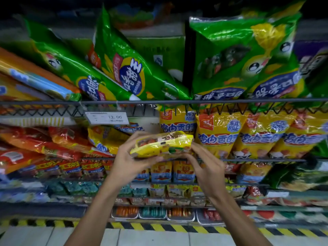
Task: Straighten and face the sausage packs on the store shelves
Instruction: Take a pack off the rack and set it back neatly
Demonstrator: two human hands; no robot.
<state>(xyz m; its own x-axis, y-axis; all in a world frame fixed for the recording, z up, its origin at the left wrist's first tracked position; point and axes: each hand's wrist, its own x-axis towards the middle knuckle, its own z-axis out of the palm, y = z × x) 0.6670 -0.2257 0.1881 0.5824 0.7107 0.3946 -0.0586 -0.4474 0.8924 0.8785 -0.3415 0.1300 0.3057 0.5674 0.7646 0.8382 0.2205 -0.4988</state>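
Both hands hold one crinkly yellow plastic sausage pack [162, 144] flat and crosswise, just below the white price tag [107, 118] clipped to the wire shelf rail. The left hand [131, 159] curls round its left end and the right hand [206, 167] grips its right end from beneath. Right of the tag, upright yellow sausage bags [220, 134] stand in a row facing out.

Both hands — left hand [130, 161], right hand [206, 170] — hold a yellow sausage pack [162, 145] before the shelves [124, 102].
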